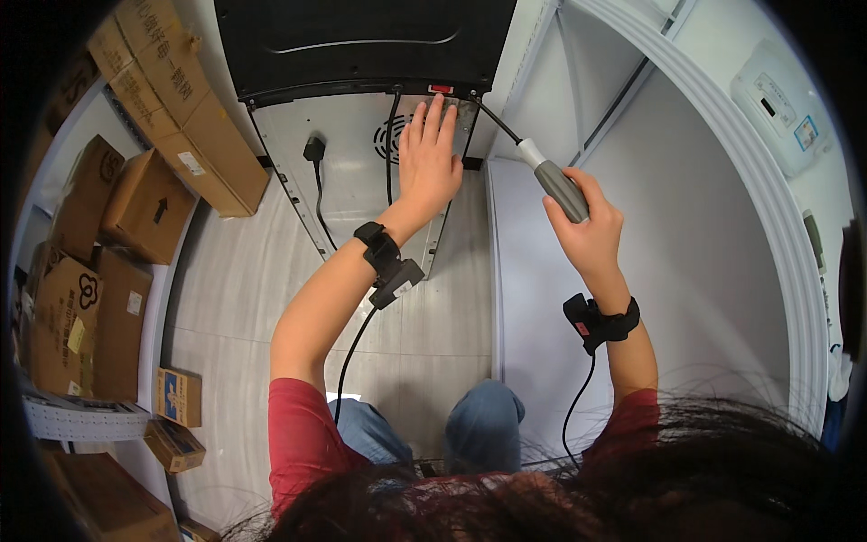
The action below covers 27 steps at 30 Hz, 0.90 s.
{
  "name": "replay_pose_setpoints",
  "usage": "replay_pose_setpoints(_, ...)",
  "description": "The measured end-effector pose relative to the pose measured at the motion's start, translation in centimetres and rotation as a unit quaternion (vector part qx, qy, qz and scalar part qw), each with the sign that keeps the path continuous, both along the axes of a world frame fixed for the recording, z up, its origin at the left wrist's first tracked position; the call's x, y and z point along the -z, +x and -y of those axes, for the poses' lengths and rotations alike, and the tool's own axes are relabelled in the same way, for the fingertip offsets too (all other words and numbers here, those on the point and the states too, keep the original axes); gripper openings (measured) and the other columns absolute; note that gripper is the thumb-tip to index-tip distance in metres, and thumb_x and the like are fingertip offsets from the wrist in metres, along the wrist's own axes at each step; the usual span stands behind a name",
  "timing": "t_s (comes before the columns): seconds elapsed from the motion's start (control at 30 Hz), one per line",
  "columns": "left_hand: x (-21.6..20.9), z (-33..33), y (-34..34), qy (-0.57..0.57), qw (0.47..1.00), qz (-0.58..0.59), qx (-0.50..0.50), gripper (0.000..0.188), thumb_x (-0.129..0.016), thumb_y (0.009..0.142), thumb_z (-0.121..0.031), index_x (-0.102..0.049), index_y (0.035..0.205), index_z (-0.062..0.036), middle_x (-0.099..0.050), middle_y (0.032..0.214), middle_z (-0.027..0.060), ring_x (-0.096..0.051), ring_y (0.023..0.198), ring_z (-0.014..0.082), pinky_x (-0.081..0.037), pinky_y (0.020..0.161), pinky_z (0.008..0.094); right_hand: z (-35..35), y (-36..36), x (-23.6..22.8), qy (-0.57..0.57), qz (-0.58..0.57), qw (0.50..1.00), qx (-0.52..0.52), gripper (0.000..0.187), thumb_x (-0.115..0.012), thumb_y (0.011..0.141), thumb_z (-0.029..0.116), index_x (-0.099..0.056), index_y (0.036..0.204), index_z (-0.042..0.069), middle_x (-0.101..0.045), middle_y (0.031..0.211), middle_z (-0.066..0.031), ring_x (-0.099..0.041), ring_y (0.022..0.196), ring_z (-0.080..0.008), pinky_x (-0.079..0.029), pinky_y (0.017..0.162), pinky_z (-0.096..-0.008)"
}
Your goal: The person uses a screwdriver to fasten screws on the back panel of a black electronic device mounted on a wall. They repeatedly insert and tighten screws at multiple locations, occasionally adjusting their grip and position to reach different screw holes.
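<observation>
A tall appliance with a black panel (361, 45) and a grey metal lower panel (348, 181) stands ahead of me. My left hand (431, 158) lies flat against the metal, fingers stretched out, just below a red switch (440, 88). In my right hand (591, 226) is a screwdriver (555, 181) with a grey and white handle, my fingers wrapped round it. Its shaft slants up and left, the tip at the lower right corner of the black panel, by what looks like a screw. A black cable (392, 149) runs down past my left hand.
A loose black plug (314, 149) hangs on its cord at the left of the metal panel. Cardboard boxes (135, 194) fill the left shelf, and small boxes (179, 397) sit lower down. A white frame (786, 226) curves round the right side. Straps with cables circle both my wrists.
</observation>
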<state>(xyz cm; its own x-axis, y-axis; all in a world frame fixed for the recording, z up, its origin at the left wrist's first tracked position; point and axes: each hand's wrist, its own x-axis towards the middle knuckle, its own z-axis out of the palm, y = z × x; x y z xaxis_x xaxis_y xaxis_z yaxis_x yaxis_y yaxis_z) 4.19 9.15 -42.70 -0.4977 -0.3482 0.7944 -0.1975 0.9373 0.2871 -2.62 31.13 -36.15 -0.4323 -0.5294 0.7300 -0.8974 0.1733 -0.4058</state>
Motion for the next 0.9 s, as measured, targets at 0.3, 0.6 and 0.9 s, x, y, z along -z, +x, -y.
replay_pose_setpoints(0.3,-0.1,-0.8,-0.8,0.048,0.999,-0.005,-0.006,0.068,-0.061,0.074,-0.007,-0.04,0.138,-0.0068,-0.026,0.15,0.0148,-0.026,0.138,0.037,-0.031,0.105,0.0513,-0.2,0.9,0.0,-0.013,-0.016,1.0,0.011,0.03,-0.071,0.076,0.012,-0.061,0.104,0.006,-0.066,0.075,-0.0127,-0.065,0.063,-0.0271,-0.051,0.058,-0.0325)
replay_pose_setpoints(0.6,-0.4,-1.2,-1.0,0.086,0.996,0.02,-0.009,0.067,-0.062,0.074,-0.008,-0.042,0.138,-0.0072,-0.023,0.151,0.0163,-0.026,0.137,0.0393,-0.032,0.105,0.0528,-0.2,1.5,0.2,-0.016,-0.026,0.999,0.017,0.03,-0.071,0.075,0.013,-0.061,0.103,0.007,-0.064,0.071,-0.0134,-0.063,0.059,-0.0286,-0.049,0.055,-0.0341)
replay_pose_setpoints(0.9,-0.8,-1.8,-1.2,0.11,0.994,-0.014,-0.002,0.063,-0.06,0.071,-0.004,-0.046,0.133,-0.0031,-0.025,0.15,0.016,-0.029,0.135,0.0397,-0.034,0.103,0.053,-0.2,1.7,-0.2,0.003,-0.054,0.998,0.032,0.028,-0.07,0.079,0.013,-0.062,0.105,0.005,-0.065,0.071,-0.0078,-0.062,0.057,-0.0147,-0.049,0.056,-0.0269)
